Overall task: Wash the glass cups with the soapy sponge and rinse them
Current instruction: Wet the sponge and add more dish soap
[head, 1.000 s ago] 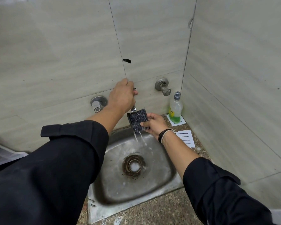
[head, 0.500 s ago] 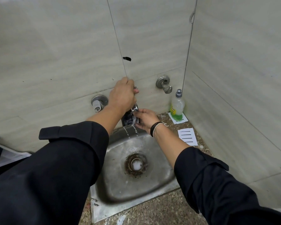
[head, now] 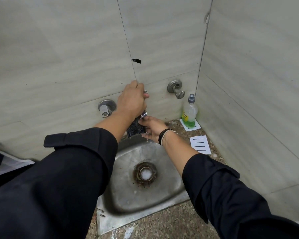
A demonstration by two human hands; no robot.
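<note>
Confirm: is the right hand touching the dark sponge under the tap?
Touching. The head view shows the right hand with its fingers curled round the dark sponge, holding it just below the tap spout.

You wear a black top with long sleeves. Your left sleeve (head: 62, 169) is rolled up above the sink (head: 162, 192), and the rolled part makes a thick, wide cuff. One corner of that cuff sticks out like a little flap. Your right sleeve (head: 231, 192) is rolled up the same way, with a pointed flap at the fold. Both forearms are bare past the cuffs. On your right wrist, over the far edge of the sink, you wear thin black bands (head: 163, 135) and one pale band beside them.
</note>
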